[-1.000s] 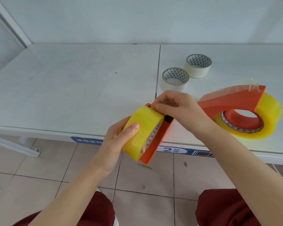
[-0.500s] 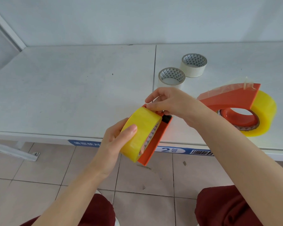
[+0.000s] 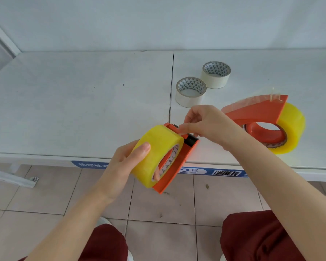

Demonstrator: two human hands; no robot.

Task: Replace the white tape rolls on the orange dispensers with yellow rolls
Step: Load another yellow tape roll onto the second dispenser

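Head view: nearest, the left hand (image 3: 126,164) grips a glossy yellow tape roll (image 3: 158,153) seated on a flat orange plastic dispenser (image 3: 179,161), off the table edge. The right hand (image 3: 207,123) pinches its thin free end near the black roller (image 3: 191,140); it could snap back or stick crooked. Beyond, a second loaded orange dispenser (image 3: 256,113) lies on the white table (image 3: 79,102), two white rolls (image 3: 191,92) farther, nothing obstructing.

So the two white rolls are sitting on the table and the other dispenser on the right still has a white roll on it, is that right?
Not quite. In the head view the two white rolls do sit on the table, but the other dispenser on the right carries a yellow roll, not a white one.
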